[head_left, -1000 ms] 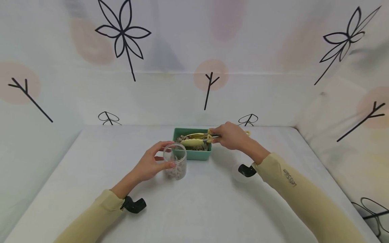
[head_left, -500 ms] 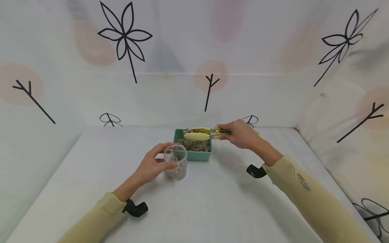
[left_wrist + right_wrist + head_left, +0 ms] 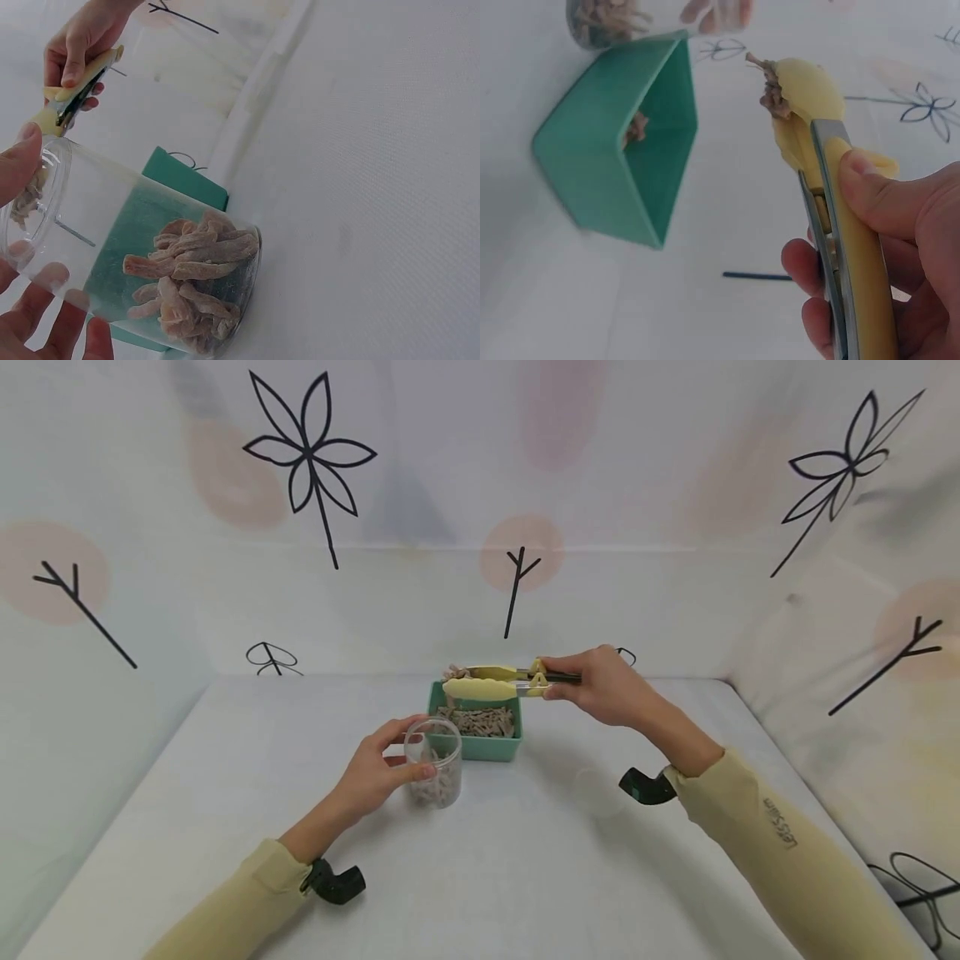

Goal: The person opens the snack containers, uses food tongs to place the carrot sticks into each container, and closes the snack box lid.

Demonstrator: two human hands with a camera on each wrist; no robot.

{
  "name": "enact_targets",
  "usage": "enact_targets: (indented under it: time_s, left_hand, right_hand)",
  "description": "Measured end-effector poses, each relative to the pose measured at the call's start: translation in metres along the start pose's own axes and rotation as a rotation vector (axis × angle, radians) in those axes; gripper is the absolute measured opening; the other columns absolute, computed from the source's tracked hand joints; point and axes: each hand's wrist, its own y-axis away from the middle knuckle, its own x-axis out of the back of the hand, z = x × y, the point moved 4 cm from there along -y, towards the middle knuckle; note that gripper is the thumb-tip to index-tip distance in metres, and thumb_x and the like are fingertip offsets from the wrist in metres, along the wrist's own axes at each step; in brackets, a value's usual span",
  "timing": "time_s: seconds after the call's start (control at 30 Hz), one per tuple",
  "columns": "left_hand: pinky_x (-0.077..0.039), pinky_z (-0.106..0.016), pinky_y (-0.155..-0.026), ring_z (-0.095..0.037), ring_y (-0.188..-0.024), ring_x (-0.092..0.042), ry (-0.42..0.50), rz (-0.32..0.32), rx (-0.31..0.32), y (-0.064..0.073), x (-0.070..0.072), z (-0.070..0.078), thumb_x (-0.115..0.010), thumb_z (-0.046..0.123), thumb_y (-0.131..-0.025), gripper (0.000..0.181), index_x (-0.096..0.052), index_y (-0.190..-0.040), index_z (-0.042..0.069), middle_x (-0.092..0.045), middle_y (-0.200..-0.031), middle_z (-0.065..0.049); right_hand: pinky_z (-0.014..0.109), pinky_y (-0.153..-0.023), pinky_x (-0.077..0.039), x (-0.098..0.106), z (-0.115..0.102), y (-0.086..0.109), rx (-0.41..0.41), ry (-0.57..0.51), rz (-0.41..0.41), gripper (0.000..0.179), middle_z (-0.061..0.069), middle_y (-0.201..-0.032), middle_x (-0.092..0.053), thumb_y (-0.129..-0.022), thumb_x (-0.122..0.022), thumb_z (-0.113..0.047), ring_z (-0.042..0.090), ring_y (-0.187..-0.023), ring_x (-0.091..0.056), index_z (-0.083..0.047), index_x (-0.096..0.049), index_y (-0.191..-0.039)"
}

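Observation:
Brownish dried strips (image 3: 199,262) lie in the bottom of a clear jar (image 3: 447,777), which stands upright on the table. My left hand (image 3: 378,768) grips the jar near its rim, thumb in front and fingers behind. My right hand (image 3: 611,687) holds yellow-tipped tongs (image 3: 855,247) by their handles. Between the tong tips is a small bunch of the strips (image 3: 774,94). The tongs hover above a green rectangular box (image 3: 491,749), behind the jar, where more strips (image 3: 483,722) lie.
A clear round lid (image 3: 597,792) appears faintly on the white table (image 3: 510,877), right of the jar. A patterned cloth wall (image 3: 420,602) rises behind the table. Both wrists carry black camera mounts (image 3: 337,883).
My right hand has lifted the tongs up out of the green box with a bunch of strips between the tips. The left hand stays on the jar.

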Motion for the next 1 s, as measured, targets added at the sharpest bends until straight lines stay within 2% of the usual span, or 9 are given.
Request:
enact_targets:
  time_s: [0.2, 0.37, 0.57, 0.73, 1.0]
  left_hand:
    - [-0.046, -0.052, -0.1, -0.036, -0.128, -0.046, 0.001, -0.005, 0.018, 0.001, 0.0, 0.001, -0.081, 0.024, -0.085, 0.072, -0.047, -0.148, 0.016, -0.053, -0.14, -0.007]
    - [-0.046, -0.051, -0.101, -0.035, -0.129, -0.046, 0.013, -0.006, 0.032, 0.001, 0.0, 0.001, -0.081, 0.021, -0.085, 0.075, -0.044, -0.15, 0.011, -0.052, -0.14, -0.009]
    - [-0.048, -0.047, -0.1, -0.031, -0.126, -0.047, 0.016, -0.014, 0.014, 0.001, 0.0, 0.0, -0.081, 0.019, -0.086, 0.073, -0.045, -0.149, 0.011, -0.052, -0.139, -0.009]
    - [-0.049, -0.046, -0.098, -0.03, -0.124, -0.048, 0.019, -0.016, -0.008, 0.001, 0.001, 0.001, -0.081, 0.019, -0.085, 0.071, -0.047, -0.147, 0.012, -0.053, -0.138, -0.008]
    - [-0.049, -0.048, -0.096, -0.032, -0.123, -0.049, 0.021, -0.017, -0.029, 0.0, 0.001, 0.001, -0.081, 0.018, -0.085, 0.071, -0.047, -0.147, 0.013, -0.052, -0.138, -0.009]
  right_hand:
    - [0.024, -0.053, -0.04, 0.004, -0.021, 0.012, 0.063, -0.045, -0.01, 0.05, 0.013, -0.114, -0.071, -0.089, -0.077, -0.015, 0.009, -0.067, -0.058, -0.001, -0.061, -0.134]
    - [0.025, -0.049, -0.034, -0.006, -0.033, 0.017, 0.105, -0.024, -0.05, 0.05, 0.008, -0.108, -0.074, -0.087, -0.079, -0.017, 0.008, -0.06, -0.05, -0.002, -0.063, -0.132]
    - [0.024, -0.049, -0.039, -0.021, -0.037, 0.017, 0.105, -0.005, -0.107, 0.05, 0.009, -0.11, -0.073, -0.087, -0.078, -0.017, 0.006, -0.06, -0.052, 0.0, -0.063, -0.132]
    - [0.024, -0.052, -0.045, -0.025, -0.037, 0.017, 0.117, 0.025, -0.108, 0.051, 0.011, -0.111, -0.073, -0.087, -0.079, -0.018, 0.005, -0.066, -0.056, 0.0, -0.063, -0.132]
    - [0.024, -0.049, -0.039, -0.024, -0.04, 0.016, 0.149, 0.076, -0.117, 0.052, 0.004, -0.104, -0.074, -0.087, -0.079, -0.021, 0.004, -0.055, -0.047, -0.002, -0.063, -0.132]
